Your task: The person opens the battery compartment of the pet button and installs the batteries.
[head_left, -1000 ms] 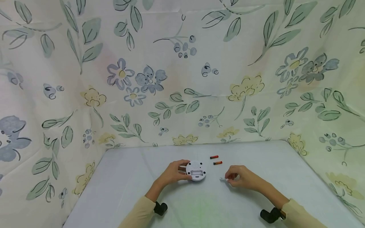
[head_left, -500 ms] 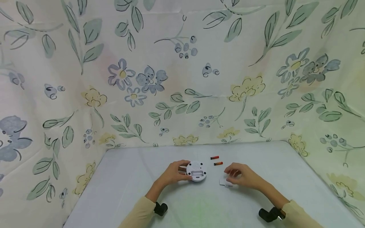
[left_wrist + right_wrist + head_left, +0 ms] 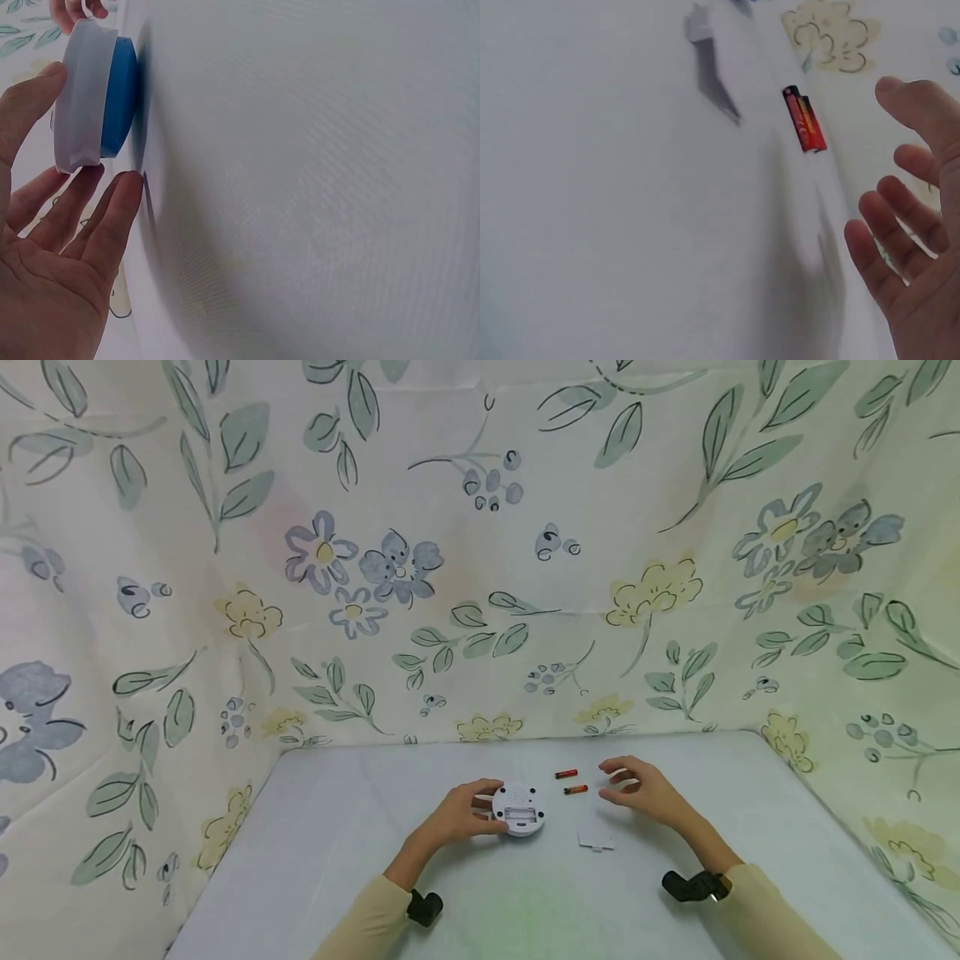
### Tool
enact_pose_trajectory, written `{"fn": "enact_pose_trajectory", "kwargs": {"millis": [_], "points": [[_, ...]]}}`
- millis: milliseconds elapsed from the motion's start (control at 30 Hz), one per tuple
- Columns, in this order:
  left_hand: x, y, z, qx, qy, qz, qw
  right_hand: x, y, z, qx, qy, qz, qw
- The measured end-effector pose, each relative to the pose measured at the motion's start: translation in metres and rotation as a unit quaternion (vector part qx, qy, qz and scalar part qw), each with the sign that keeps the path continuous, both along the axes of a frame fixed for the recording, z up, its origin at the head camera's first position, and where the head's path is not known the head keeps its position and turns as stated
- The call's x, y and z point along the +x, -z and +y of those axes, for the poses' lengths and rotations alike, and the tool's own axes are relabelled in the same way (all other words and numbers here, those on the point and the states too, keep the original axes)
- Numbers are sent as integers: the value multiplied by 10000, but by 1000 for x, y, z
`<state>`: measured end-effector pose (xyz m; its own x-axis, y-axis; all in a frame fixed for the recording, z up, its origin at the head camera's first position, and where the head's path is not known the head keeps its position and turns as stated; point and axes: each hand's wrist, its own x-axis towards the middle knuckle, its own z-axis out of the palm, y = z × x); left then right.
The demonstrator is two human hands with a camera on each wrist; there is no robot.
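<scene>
My left hand (image 3: 457, 814) grips a round white device (image 3: 516, 797) by its left side, thumb and fingers at its edges. Its underside faces up, showing small dark feet, a pattern of holes and an open battery compartment without batteries. The left wrist view shows the device's blue lower part (image 3: 120, 97). My right hand (image 3: 647, 789) is raised with spread, slightly bent fingers and holds nothing. Just left of its fingertips lie two small red-and-black batteries, a farther one (image 3: 566, 773) and a nearer one (image 3: 576, 790). A white battery cover (image 3: 596, 841) lies flat below that hand.
A white-covered table (image 3: 360, 877) carries everything. Behind and beside it hangs a floral cloth (image 3: 480, 668). Each wrist wears a black camera, the left one (image 3: 425, 909) and the right one (image 3: 693, 886).
My right hand has let go of the white battery cover, leaving it on the table, and moved up and away towards the batteries. The left hand has kept its hold on the device.
</scene>
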<state>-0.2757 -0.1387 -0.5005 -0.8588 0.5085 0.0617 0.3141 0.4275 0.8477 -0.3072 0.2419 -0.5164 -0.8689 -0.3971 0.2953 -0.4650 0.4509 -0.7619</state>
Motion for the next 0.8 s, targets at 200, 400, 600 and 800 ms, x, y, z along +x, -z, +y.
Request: {"fn": "enact_pose_trajectory", "kwargs": {"millis": [200,400,600,800], "points": [[-1,0,-1,-20,-21,-7,10000,-24,-2,-9,146,258,19,9996],[-1,1,0,31,14,-38,10000,-42,-2,-21,217,297,-162,9992],[0,1,2,-9,-29,-106,9999,-50,1,-30,241,146,-204,9994],[0,-1,2,-4,-102,-132,9999,-58,7,-41,382,86,-143,9991]]}}
